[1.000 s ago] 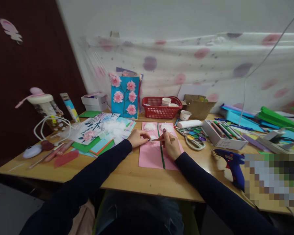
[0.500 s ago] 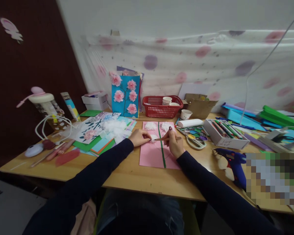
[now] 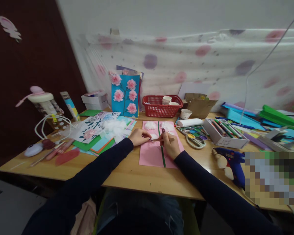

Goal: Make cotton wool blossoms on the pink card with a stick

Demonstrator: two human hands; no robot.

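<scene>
A pink sheet (image 3: pixel 149 156) lies on the table with a dark green stripe (image 3: pixel 163 158) running down it. White cotton tufts (image 3: pixel 150 125) sit on its upper half, on both sides of the stripe. My left hand (image 3: pixel 139 137) rests at the sheet's left edge, fingertips closed at the lower left of a cotton tuft (image 3: pixel 154 135). My right hand (image 3: pixel 171 145) is closed around a slim brown wooden stick (image 3: pixel 171 139), like a pencil or brush handle. The stick's tip points left and meets that tuft near my left fingertips.
Left of the sheet lie loose cotton (image 3: pixel 114 125) and coloured papers. A blue flower picture (image 3: pixel 122 107) and a red basket (image 3: pixel 152 112) stand behind. To the right are scissors (image 3: pixel 197 143), a box of coloured pens (image 3: pixel 229 142) and a blue glue gun (image 3: pixel 237 166).
My right hand has shifted slightly left and down, bringing the stick's tip closer to my left fingertips. My left hand stays nearly in place.
</scene>
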